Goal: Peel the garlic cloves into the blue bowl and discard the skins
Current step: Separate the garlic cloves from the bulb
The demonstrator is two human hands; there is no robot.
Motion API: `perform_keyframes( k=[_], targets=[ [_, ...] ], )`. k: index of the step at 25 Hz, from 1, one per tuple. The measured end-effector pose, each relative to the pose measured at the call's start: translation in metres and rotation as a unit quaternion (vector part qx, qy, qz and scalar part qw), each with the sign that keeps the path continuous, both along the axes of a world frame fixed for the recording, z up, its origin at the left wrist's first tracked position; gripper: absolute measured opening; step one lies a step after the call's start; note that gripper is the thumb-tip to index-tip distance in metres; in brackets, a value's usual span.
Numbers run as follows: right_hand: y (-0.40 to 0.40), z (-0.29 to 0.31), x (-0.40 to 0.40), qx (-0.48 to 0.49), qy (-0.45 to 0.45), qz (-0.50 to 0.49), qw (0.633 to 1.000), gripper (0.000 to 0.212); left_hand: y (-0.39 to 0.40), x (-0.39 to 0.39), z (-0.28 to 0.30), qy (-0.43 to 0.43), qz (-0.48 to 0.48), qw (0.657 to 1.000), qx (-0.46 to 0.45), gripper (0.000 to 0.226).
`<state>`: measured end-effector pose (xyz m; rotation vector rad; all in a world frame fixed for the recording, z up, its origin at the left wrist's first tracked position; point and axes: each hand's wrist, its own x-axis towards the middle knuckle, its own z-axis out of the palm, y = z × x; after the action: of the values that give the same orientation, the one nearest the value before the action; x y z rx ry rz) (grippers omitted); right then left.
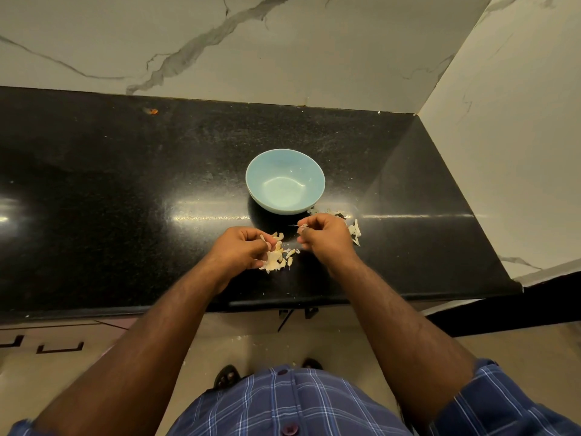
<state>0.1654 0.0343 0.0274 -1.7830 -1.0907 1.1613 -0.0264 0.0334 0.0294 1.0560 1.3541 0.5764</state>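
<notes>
**Garlic in both hands, blue bowl bare**

The garlic cloves (pixel 278 251) lie in a loose heap on the black surface (pixel 125 184), just in front of the blue bowl (pixel 285 180) and towards the person. Pale skins are mixed in with them, and it is hard to say which pieces are cloves and which are peel. The left hand (pixel 243 248) sits over the heap's left side with its fingers curled, its grip pinched on a pale sliver at the fingertips; the hand hides part of the heap. The right hand (pixel 323 236) is just beside it, fingers curled in, its grip closed on a small pale scrap that is too small to name as clove or skin.

The bowl stands upright, apart from both hands, and nothing shows inside it but reflections. A second scatter of garlic skins (pixel 353 229) lies near the bowl's right side, partly covered by the right hand.

The surface runs wide to the left, glossy and dark. On the right it ends against a marble wall (pixel 503 152), and marble also backs it. Its near edge runs under the forearms. Below it are a checked blue shirt (pixel 283 404) and the tiled floor (pixel 63 366). A small orange speck (pixel 152 111) sits far back left.
</notes>
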Motion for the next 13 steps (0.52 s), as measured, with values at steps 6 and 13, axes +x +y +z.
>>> perform_keyframes(
  k=[6,13],
  targets=[
    [0.004,0.001,0.034,0.01,-0.172,-0.014,0.985,0.022,0.004,0.001,-0.001,-0.013,0.018,0.999,-0.039,0.017],
    [0.003,0.005,0.046,0.054,-0.227,-0.032,0.972,0.021,0.004,0.002,0.0,-0.032,0.037,0.997,-0.059,0.018]
  ],
)
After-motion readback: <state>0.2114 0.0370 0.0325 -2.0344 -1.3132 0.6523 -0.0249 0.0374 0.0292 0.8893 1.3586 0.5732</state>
